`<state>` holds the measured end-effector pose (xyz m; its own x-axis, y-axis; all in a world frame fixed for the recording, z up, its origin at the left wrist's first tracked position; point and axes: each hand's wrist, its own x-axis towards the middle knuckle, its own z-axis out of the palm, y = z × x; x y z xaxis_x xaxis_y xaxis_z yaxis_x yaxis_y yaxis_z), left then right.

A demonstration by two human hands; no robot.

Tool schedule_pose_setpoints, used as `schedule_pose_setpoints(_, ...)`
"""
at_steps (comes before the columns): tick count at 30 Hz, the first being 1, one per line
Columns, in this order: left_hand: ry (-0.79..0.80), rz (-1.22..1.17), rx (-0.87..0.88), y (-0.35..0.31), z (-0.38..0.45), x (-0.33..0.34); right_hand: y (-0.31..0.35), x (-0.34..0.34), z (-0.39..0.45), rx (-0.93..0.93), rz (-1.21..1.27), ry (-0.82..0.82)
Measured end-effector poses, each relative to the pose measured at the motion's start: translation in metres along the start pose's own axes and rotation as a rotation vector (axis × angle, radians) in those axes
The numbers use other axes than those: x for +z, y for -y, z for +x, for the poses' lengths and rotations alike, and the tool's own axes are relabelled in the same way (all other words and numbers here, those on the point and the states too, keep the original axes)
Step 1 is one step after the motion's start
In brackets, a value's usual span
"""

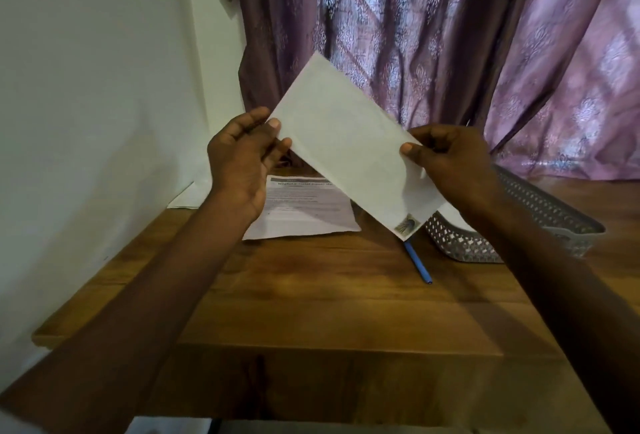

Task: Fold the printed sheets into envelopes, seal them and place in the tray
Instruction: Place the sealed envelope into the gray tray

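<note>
I have the envelope (349,146) up in the air over the table (311,312), its long axis slanting from upper left down to lower right. My left hand (242,156) pinches its left edge and my right hand (446,159) pinches the lower right edge. The tray (519,225) sits just below the right hand, so that hand is nearer for the drop.

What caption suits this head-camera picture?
Both hands, left and right, hold a white envelope above printed sheets, beside a grey tray.
</note>
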<state>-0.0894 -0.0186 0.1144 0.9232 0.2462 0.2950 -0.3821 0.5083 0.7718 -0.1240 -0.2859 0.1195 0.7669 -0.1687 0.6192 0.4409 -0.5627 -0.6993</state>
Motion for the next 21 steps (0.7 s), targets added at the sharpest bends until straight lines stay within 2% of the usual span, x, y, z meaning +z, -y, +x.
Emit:
schedule_pose_setpoints(6, 0.077, -0.106, -0.116, 0.021, 0.065, 0.085, -0.022, -0.033, 0.047, 0.116, 0.09, -0.083)
schedule_pose_setpoints(9, 0.12, -0.014, -0.165, 0.045, 0.096, 0.125, -0.037, -0.05, 0.066, 0.192, 0.103, -0.118)
schedule_pose_setpoints(13, 0.102, 0.157, -0.19, 0.091, 0.125, 0.167, -0.068, -0.073, 0.081, 0.345, 0.107, -0.133)
schedule_pose_setpoints(17, 0.077, 0.357, -0.239, 0.144, 0.133, 0.185, -0.101, -0.089, 0.08, 0.532, -0.02, 0.008)
schedule_pose_setpoints(19, 0.05, 0.458, -0.207, 0.168, 0.131, 0.189, -0.116, -0.094, 0.079, 0.627, -0.051, 0.104)
schedule_pose_setpoints(21, 0.071, 0.664, -0.14, 0.188, 0.129, 0.19, -0.127, -0.096, 0.078, 0.687, -0.129, 0.179)
